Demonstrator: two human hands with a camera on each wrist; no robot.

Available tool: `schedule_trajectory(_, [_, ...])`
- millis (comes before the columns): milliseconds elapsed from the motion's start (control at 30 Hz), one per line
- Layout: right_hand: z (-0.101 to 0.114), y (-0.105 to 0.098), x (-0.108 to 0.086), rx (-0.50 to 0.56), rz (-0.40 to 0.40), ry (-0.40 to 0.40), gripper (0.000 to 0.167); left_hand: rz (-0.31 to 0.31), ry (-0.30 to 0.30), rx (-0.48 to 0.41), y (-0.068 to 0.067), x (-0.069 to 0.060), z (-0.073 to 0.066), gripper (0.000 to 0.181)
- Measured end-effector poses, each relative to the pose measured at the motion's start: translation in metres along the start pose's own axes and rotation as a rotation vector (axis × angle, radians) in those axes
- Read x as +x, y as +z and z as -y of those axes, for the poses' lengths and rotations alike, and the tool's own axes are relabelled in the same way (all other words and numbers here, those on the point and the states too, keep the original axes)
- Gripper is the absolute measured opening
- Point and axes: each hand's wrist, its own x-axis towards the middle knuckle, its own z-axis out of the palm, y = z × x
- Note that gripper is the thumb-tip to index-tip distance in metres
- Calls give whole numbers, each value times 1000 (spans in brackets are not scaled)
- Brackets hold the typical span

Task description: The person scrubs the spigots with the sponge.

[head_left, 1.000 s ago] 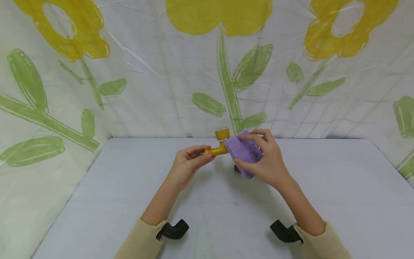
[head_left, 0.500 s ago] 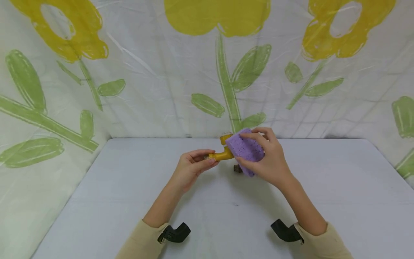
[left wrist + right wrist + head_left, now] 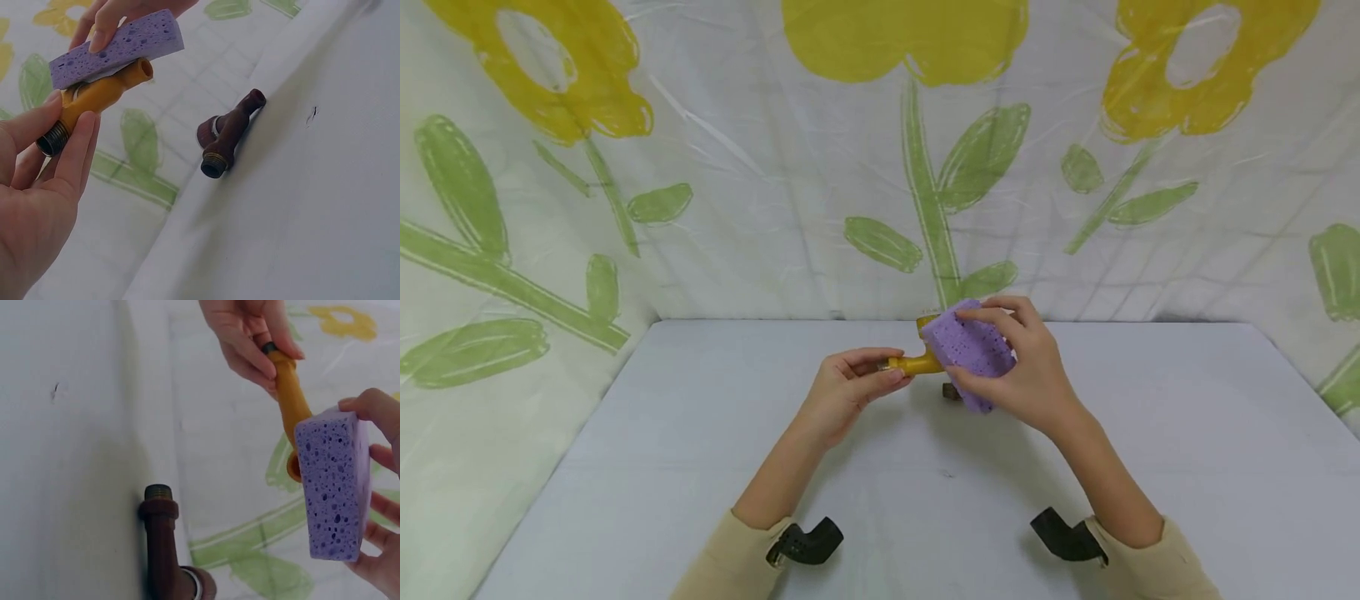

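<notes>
My left hand (image 3: 842,393) pinches the threaded end of a yellow pipe fitting (image 3: 94,98), holding it above the table. The fitting has an open round end and a side branch, mostly covered by the sponge in the head view. A purple porous sponge (image 3: 972,350) is gripped between the thumb and fingers of my right hand (image 3: 1026,367). Its face lies against the fitting in the left wrist view. A dark brown fitting (image 3: 228,134) of similar shape, with a threaded end, rests on the table beyond; in the head view the sponge hides most of it.
A white table (image 3: 700,483) spreads under both hands. Behind it hangs a pale sheet (image 3: 760,208) printed with yellow flowers and green leaves. Black wrist devices (image 3: 808,542) are worn at both beige sleeves (image 3: 730,558). A small dark mark (image 3: 312,117) shows on the tabletop.
The yellow fitting has moved down and right with my left hand, and more of it is covered by the sponge. My right hand and the sponge have shifted only slightly.
</notes>
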Motion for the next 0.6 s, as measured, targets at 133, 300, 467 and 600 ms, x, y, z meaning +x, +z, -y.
schedule_trajectory(133, [1,0,0,-6,-38,28,58,26,-2,18,0,-1,1,33])
schedule_trajectory(300, [2,2,-1,-12,28,-1,61,11,26,10,-1,1,1,34])
schedule_trajectory(467, [5,3,-2,-25,43,-9,61,-46,48,-13,-3,1,-4,35])
schedule_trajectory(600, [6,6,-3,-26,1,52,58,-74,47,-29,-3,-1,-7,35])
